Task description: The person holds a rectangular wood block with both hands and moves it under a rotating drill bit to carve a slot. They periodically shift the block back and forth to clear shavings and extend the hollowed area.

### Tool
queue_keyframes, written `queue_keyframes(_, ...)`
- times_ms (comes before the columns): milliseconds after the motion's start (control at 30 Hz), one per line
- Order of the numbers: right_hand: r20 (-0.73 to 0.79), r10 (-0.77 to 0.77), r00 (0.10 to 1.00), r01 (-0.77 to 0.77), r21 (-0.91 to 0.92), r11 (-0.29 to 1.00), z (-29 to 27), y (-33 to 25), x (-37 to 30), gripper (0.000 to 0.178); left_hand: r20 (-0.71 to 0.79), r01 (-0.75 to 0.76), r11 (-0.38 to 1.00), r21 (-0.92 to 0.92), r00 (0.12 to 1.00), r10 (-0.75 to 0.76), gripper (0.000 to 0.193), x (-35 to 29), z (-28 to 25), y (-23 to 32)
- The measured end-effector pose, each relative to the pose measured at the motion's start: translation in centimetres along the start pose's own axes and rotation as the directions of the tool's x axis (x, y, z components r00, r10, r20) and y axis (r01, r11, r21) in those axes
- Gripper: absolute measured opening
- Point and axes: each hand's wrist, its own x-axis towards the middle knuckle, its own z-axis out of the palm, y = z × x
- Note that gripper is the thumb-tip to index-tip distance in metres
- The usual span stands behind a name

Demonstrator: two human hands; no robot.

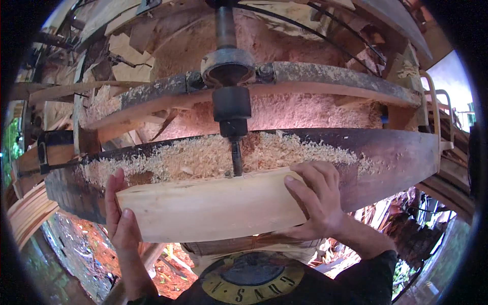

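Observation:
A pale, smooth-faced wooden block (213,211) lies across the near edge of a dark bench plank, in front of me. My left hand (123,218) grips its left end, thumb on the near face and fingers behind. Around the right end, my right hand (317,195) is closed, with fingers over the top corner. A dark drill bit (237,157) hangs from a chuck (232,104) and comes down at the block's far upper edge, near its middle. Whether the tip is inside the wood or just behind it, I cannot tell.
Wood shavings (193,155) are heaped on the bench plank (401,155) behind the block. A dusty horizontal beam (345,81) crosses behind the chuck. A black clamp (51,150) stands at the left, and stacked boards (33,213) lie below it. Bent metal tubing (432,101) rises at the right.

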Motion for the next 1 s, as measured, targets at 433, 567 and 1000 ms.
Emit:
queue_keyframes(433, -0.012, 0.044, 0.999, -0.044, -0.055, 0.997, -2.1, 2.3, -2.6, 0.099, 0.039, 0.066, 0.995, -0.076, 0.997, -0.063, 0.083, 0.7, 4.2, -0.1)
queue_keyframes(567, -0.051, 0.035, 0.998, -0.040, -0.098, 0.994, -3.3, 3.9, -4.2, 0.098, 0.116, 0.043, 0.999, -0.009, 0.992, -0.041, 0.083, 0.8, 7.1, -0.3)
queue_keyframes(1000, -0.025, 0.069, 0.997, -0.072, -0.151, 0.986, -5.5, 5.2, -5.7, 0.097, 0.109, 0.092, 0.994, -0.061, 0.990, -0.085, 0.083, 0.5, 11.4, 0.0)
